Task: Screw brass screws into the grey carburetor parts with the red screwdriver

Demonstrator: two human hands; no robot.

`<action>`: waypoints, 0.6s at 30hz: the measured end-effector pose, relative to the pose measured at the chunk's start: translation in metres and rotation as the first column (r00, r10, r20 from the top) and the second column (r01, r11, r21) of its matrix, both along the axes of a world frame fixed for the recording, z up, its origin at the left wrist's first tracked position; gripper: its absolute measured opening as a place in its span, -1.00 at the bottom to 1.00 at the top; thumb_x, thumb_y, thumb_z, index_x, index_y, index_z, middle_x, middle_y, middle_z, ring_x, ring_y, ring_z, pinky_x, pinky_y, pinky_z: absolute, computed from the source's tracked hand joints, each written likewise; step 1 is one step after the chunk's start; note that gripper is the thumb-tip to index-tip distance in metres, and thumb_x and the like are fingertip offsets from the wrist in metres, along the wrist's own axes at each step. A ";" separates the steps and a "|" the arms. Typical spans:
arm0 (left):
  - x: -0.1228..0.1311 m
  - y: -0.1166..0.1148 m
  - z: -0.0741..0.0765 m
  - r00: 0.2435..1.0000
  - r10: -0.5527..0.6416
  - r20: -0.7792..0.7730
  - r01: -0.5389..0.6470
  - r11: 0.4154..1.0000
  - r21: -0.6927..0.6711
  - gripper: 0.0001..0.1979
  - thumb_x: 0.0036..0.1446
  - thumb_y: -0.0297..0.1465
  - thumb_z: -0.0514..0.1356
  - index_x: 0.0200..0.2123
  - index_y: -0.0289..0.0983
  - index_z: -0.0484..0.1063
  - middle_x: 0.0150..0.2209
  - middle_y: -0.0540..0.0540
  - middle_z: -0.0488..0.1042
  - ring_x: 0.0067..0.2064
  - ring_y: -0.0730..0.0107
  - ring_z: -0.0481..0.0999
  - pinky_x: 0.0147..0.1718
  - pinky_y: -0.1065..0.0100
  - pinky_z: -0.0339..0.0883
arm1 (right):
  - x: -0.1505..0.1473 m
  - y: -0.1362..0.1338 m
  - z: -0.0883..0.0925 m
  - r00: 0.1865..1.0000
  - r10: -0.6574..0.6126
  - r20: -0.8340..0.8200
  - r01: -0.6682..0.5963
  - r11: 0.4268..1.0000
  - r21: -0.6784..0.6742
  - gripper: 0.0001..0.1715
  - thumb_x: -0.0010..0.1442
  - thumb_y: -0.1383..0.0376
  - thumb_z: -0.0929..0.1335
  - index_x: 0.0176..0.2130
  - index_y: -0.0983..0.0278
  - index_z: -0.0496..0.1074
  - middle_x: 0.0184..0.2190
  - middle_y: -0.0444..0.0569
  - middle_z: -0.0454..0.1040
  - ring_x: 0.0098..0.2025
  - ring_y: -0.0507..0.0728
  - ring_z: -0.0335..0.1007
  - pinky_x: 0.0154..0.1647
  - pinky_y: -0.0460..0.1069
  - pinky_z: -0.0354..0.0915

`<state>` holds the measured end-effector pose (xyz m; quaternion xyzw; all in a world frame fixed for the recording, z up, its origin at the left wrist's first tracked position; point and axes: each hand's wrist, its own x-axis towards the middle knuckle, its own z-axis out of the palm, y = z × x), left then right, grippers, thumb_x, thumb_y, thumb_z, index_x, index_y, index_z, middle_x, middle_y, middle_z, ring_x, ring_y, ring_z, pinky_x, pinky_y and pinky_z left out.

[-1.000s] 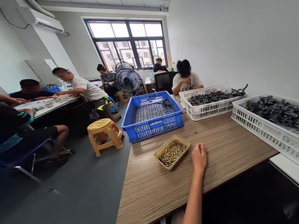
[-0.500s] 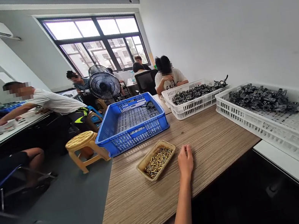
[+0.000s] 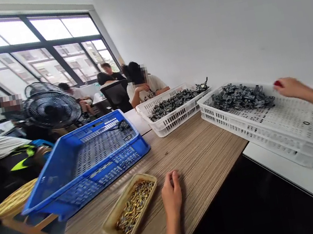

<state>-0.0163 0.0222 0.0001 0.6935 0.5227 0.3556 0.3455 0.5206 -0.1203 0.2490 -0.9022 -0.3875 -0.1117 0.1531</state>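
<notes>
My left hand (image 3: pixel 171 194) rests on the wooden table with its fingers curled; whether anything is inside them is hidden. Beside it, on the left, stands a beige tray (image 3: pixel 110 224) of brass-coloured screws (image 3: pixel 137 205). Above the far side of a long white basket (image 3: pixel 220 118), my right hand (image 3: pixel 290 88) is closed on a small red object (image 3: pixel 277 83), too small to name. A heap of black plastic parts (image 3: pixel 240 96) lies in that basket, left of the hand. A small black ring (image 3: pixel 306 123) lies on the basket's floor.
A blue crate (image 3: pixel 116 164) with one black part (image 3: pixel 123 125) stands at the left of the table. Another white basket (image 3: pixel 158 126) of black parts is at the back. A person (image 3: pixel 146 86) sits behind it. A yellow stool (image 3: pixel 16 198) and a fan (image 3: pixel 52 109) are on the left.
The view has swung right and moved closer to the table. My right hand has come into view over the white basket with the red object. My left hand stays beside the screw tray.
</notes>
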 end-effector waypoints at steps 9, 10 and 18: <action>-0.009 0.006 -0.004 1.000 0.008 -0.018 -0.008 1.000 0.002 -0.49 0.31 0.10 0.05 -0.10 -0.15 0.56 -0.25 -0.11 0.73 -0.40 0.13 0.67 -0.27 0.18 0.56 | 0.002 0.170 -0.066 0.989 -0.046 -0.140 0.007 0.963 -0.269 -0.54 0.40 0.17 0.43 0.14 0.43 0.49 0.08 0.39 0.56 0.05 0.33 0.55 0.02 0.05 0.37; -0.009 0.007 -0.004 1.000 0.005 -0.027 -0.005 1.000 0.007 -0.50 0.31 0.10 0.05 -0.10 -0.14 0.57 -0.24 -0.11 0.73 -0.34 0.10 0.70 -0.26 0.17 0.56 | 0.002 0.179 -0.072 0.988 -0.064 -0.141 0.022 0.960 -0.278 -0.51 0.41 0.14 0.42 0.14 0.45 0.48 0.07 0.41 0.56 0.06 0.36 0.55 0.02 0.07 0.37; -0.004 0.002 -0.002 0.999 0.019 -0.047 -0.019 1.000 0.004 -0.50 0.32 0.09 0.07 -0.03 -0.12 0.57 -0.20 -0.10 0.72 -0.25 0.08 0.71 -0.23 0.18 0.55 | 0.012 0.212 -0.105 0.981 -0.133 -0.144 0.081 0.944 -0.321 -0.42 0.38 0.06 0.45 0.10 0.52 0.53 0.02 0.49 0.54 0.03 0.40 0.56 -0.02 0.12 0.41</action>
